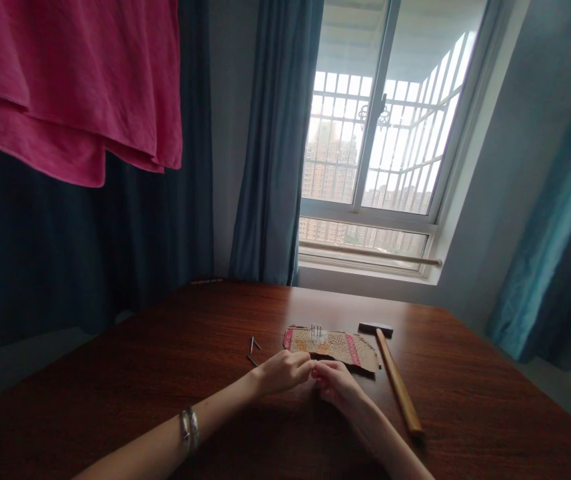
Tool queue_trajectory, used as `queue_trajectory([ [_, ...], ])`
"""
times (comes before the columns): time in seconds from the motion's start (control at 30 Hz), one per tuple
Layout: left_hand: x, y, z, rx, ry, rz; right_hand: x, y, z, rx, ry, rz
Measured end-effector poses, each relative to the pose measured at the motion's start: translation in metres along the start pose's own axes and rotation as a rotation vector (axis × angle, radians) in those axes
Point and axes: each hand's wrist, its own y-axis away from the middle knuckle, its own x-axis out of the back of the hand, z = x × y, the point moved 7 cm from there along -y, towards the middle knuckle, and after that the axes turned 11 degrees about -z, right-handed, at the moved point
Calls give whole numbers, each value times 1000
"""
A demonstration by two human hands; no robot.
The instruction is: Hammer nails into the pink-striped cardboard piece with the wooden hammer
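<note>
My left hand (284, 371) and my right hand (335, 385) meet fingertip to fingertip just in front of a flat cardboard piece (332, 347) with pink bands. Both hands are closed in a pinch; what they hold is too small to make out. Several nails (316, 330) stand upright in the cardboard near its far edge. Two or three loose nails (253, 349) lie on the table left of the cardboard. A hammer (396, 380) with a long wooden handle and dark head lies to the right of my right hand. Bracelets circle my left wrist.
The dark wooden table (165, 387) stands before a barred window (380, 140) with blue curtains (275, 147) on both sides. A pink cloth (75, 80) hangs at the upper left. A wooden rod (370, 254) lies along the window sill.
</note>
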Motion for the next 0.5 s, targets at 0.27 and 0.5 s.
queue_trajectory([
  [0.27,14,-2,5,-86,2,64,-4,-1,1,4,-220,-21],
  [0.5,16,-5,-8,37,70,84,15,5,-22,82,-31,159],
])
